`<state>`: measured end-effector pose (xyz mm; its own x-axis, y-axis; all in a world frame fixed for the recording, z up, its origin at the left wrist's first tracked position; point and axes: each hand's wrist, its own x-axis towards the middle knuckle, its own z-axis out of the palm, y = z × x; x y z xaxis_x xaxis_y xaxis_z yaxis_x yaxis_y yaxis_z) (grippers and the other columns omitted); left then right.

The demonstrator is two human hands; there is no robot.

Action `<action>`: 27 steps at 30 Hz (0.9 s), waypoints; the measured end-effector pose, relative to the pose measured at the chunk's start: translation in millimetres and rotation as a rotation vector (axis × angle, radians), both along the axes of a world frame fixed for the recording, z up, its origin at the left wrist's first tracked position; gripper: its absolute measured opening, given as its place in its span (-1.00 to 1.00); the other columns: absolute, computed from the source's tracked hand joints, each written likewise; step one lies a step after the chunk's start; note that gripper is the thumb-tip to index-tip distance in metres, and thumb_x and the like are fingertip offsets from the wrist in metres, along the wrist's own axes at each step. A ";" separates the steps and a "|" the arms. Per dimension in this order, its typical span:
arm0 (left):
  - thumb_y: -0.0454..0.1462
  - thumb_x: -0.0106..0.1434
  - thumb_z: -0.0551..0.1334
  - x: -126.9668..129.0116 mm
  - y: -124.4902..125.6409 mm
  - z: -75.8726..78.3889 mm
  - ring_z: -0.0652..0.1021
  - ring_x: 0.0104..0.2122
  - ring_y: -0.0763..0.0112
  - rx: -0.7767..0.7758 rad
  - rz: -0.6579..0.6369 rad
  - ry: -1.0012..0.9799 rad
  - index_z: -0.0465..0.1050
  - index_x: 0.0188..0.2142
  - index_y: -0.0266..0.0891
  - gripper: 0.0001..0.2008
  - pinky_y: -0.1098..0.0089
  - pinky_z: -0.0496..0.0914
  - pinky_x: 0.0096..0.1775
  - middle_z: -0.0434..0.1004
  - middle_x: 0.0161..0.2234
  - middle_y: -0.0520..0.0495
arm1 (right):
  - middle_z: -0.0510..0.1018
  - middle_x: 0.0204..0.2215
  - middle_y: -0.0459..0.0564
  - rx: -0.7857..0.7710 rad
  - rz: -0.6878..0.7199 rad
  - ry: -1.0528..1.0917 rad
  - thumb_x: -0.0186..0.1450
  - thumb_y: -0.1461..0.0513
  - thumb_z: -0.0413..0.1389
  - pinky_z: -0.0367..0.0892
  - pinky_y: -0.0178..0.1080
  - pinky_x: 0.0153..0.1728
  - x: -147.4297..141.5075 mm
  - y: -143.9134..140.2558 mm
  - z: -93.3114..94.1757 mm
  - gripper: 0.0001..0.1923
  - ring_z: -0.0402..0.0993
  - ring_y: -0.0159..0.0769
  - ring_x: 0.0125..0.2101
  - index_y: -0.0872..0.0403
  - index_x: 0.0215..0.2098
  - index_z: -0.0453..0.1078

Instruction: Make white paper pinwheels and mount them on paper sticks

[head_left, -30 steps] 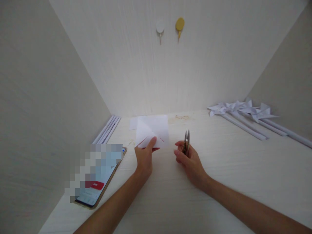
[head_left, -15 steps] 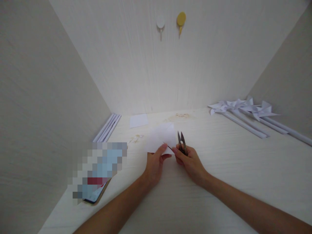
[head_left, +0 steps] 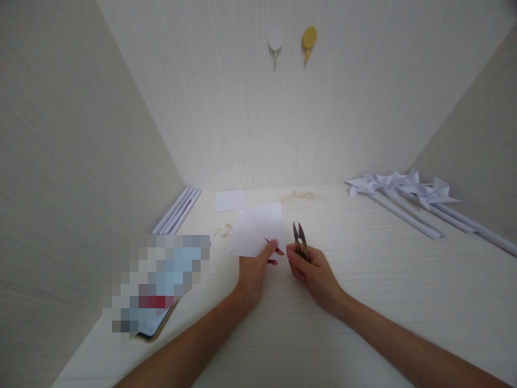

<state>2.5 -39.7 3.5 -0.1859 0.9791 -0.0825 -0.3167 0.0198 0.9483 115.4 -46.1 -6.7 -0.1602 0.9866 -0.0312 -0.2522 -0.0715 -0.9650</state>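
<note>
My left hand (head_left: 254,272) pinches a square sheet of white paper (head_left: 256,229), its thumb on top near the lower right corner. Faint creases run over the sheet. Beside that thumb runs a narrow dark reddish line like a cut; I cannot tell exactly what shows in it. A little to the right, my right hand (head_left: 317,272) is closed around small thread snips (head_left: 300,240), with their two blades apart and pointing away from me. The snips stand clear of the paper.
Several white paper rolls (head_left: 177,210) lie at the left wall near another paper square (head_left: 230,200). A phone (head_left: 151,330), mostly blurred out, lies front left. Paper pinwheels on sticks (head_left: 404,186) lie at the back right. Two hooks, white (head_left: 275,42) and yellow (head_left: 309,39), hang on the wall.
My left hand and the paper have shifted slightly left, away from my right hand. The dark line by the thumb looks wider. The snips stay in my right hand.
</note>
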 end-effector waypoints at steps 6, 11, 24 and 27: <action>-0.27 -0.11 0.29 1.5 -0.6 0.0 0.43 -0.56 0.51 -0.014 0.018 0.032 0.39 -0.53 -0.28 -0.86 0.54 0.29 -0.60 0.44 -0.57 0.05 | 0.09 -0.73 -0.26 0.028 -0.033 -0.140 -0.02 0.09 0.18 -0.12 -0.38 -0.69 1.0 0.3 -3.5 -0.73 -0.05 -0.55 -0.70 0.12 -0.51 0.30; -0.26 -0.10 0.29 1.2 -2.9 0.5 0.42 -0.58 0.54 0.009 0.017 0.111 0.40 -0.54 -0.28 -0.87 0.55 0.31 -0.58 0.44 -0.58 0.07 | 0.10 -0.73 -0.25 0.022 -0.075 -0.179 -0.04 0.10 0.19 -0.12 -0.38 -0.69 0.3 -0.5 0.5 -0.73 -0.04 -0.54 -0.69 0.11 -0.56 0.26; -0.26 -0.11 0.28 2.1 -3.3 0.4 0.44 -0.56 0.50 0.002 0.025 0.176 0.42 -0.52 -0.29 -0.86 0.53 0.35 -0.57 0.47 -0.55 0.03 | 0.06 -0.74 -0.27 0.025 -0.063 -0.127 0.01 0.04 0.14 -0.15 -0.39 -0.70 -0.5 1.0 -3.0 -0.67 -0.07 -0.56 -0.70 0.11 -0.59 0.18; -0.26 -0.11 0.28 2.1 -3.1 -0.7 0.44 -0.56 0.50 0.002 0.025 0.173 0.42 -0.52 -0.29 -0.85 0.52 0.35 -0.57 0.47 -0.54 0.03 | 0.06 -0.75 -0.28 0.014 -0.065 -0.114 0.01 0.05 0.15 -0.15 -0.40 -0.71 -0.5 0.5 -2.6 -0.67 -0.07 -0.57 -0.71 0.11 -0.60 0.17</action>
<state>4.6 -42.8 2.8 -0.2211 0.9742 -0.0452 -0.1496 0.0119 0.9887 114.9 -45.6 -9.3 -0.0926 0.9952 -0.0316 -0.1444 -0.0448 -0.9885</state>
